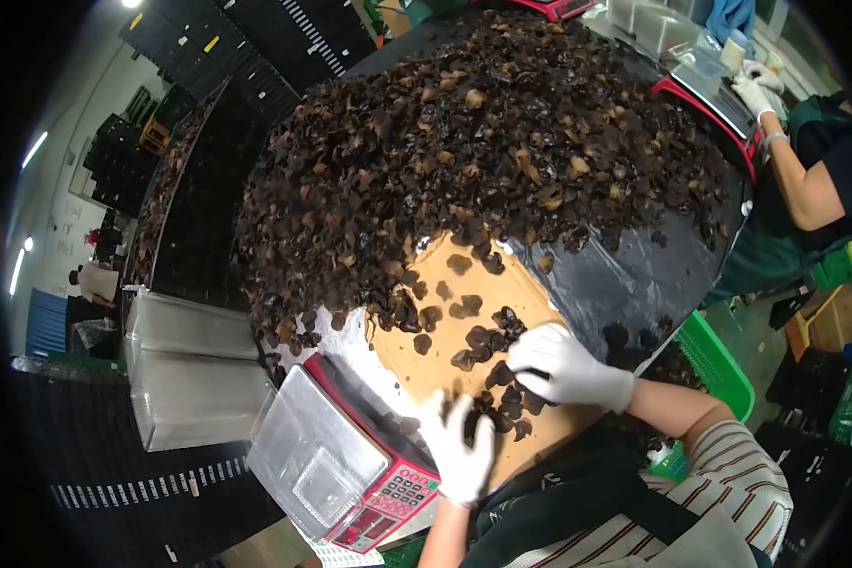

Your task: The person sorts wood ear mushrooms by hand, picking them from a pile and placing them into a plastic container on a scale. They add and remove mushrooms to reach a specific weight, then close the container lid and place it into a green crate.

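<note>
Loosely scattered dark pieces (511,409) between left hand (459,450) and right hand (568,369).
Left fingers splayed, apparently empty; right's curled, grip unclear.

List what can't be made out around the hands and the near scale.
Head view: the reading on the display of the near scale; too small and blurred.
Head view: whatever lies directly under the left hand; the hand itself covers it.
Head view: whether the right hand grips anything; the hand blocks the sight.
</note>
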The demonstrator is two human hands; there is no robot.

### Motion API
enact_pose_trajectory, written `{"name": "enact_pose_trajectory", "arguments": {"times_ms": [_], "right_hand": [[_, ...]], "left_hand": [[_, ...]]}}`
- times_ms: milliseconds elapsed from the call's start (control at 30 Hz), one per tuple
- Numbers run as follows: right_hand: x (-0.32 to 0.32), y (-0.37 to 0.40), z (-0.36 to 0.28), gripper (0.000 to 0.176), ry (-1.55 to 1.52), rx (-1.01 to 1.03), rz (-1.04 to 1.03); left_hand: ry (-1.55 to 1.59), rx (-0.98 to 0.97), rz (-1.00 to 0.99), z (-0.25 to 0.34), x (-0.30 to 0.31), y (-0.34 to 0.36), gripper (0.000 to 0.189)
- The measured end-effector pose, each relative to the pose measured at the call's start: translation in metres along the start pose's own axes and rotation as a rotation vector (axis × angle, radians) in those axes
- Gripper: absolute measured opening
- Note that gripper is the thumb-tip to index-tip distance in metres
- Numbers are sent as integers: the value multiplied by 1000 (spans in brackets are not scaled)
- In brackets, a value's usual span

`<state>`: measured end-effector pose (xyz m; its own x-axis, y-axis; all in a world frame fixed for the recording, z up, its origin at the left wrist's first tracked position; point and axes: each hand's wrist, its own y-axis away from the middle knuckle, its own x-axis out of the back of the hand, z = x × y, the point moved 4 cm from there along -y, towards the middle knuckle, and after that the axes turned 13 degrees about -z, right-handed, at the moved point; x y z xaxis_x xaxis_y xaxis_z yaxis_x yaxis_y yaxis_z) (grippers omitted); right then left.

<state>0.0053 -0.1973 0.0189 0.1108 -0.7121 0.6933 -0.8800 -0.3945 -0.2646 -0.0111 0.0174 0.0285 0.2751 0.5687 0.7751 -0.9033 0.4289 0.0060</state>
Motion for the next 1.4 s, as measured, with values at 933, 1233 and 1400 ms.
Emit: {"name": "enact_pose_trajectory", "arguments": {"times_ms": [933,1233,1400], "right_hand": [[37,17,14,24,-168,-233,-344],[24,6,10,24,-118,-170,-205],[66,37,9,25,-572,-121,-757]], "left_hand": [[-247,-184,-387,9,-10,-45,58],[44,120,-181,-14,-5,27,74],[12,86,-119,-19,-19,44,59]]}}
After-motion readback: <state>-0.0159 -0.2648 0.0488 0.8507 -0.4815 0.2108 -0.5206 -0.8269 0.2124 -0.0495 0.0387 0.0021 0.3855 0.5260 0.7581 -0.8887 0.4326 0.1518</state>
